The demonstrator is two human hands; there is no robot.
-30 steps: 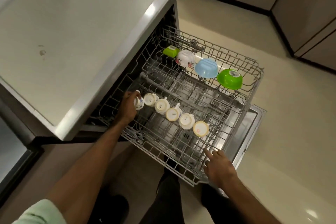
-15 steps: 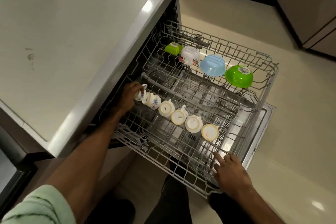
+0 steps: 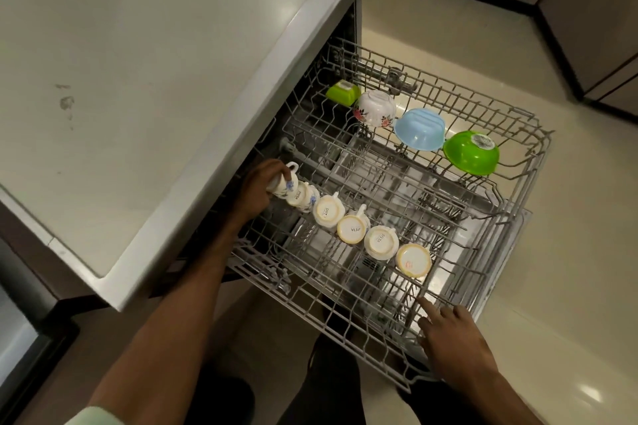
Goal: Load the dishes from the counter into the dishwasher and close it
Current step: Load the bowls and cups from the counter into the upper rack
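The dishwasher's upper wire rack (image 3: 528, 183) is pulled out from under the counter (image 3: 138, 79). My left hand (image 3: 259, 188) grips a white cup with blue flowers (image 3: 284, 181) at the inner end of a row of several upturned cups (image 3: 352, 229). My right hand (image 3: 452, 342) rests on the rack's near front corner, its fingers laid over the wires. Along the rack's far side sit a small green bowl (image 3: 341, 93), a white flowered bowl (image 3: 376, 109), a blue bowl (image 3: 419, 129) and a bigger green bowl (image 3: 471, 152), all upside down.
The open dishwasher door (image 3: 497, 266) lies flat below the rack. Pale floor tiles (image 3: 569, 286) spread to the right, with brown cabinets (image 3: 604, 28) at the far right. My legs (image 3: 328, 383) stand beside the door.
The view has drifted, so the rack sits further right in frame. My left hand stays on the flowered cup, now tilted against the neighbouring cup. My right hand stays at the rack's front corner.
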